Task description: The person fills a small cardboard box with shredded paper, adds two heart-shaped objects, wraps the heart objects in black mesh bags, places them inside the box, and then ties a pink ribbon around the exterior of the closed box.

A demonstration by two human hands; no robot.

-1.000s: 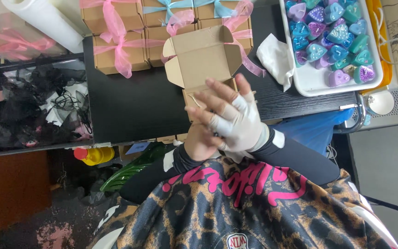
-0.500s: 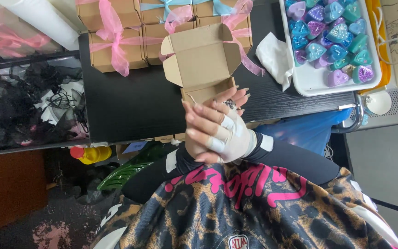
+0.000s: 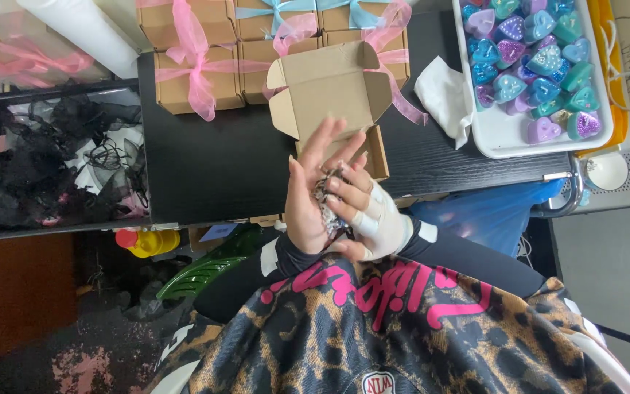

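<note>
My left hand (image 3: 308, 191) is held up with its palm turned inward and its fingers stretched toward the table. My right hand (image 3: 372, 213), wrapped in white tape or a white glove, presses against that palm with curled fingers. Between them lies a small clump of grey, silvery bits (image 3: 327, 198), partly hidden by the fingers. Just beyond my fingertips stands an open brown cardboard box (image 3: 329, 87) with its lid flaps raised, on the black table (image 3: 213, 160).
Closed brown boxes tied with pink ribbon (image 3: 191, 80) and blue ribbon line the table's far edge. A white tray of glittery heart shapes (image 3: 530, 73) sits at the right beside a white cloth (image 3: 446, 95). A black bin of dark tangled material (image 3: 52, 160) is at the left.
My hands were pressed flat together with the right covering the left. The left fingers have since spread and lifted, and the grey bits between the palms now show.
</note>
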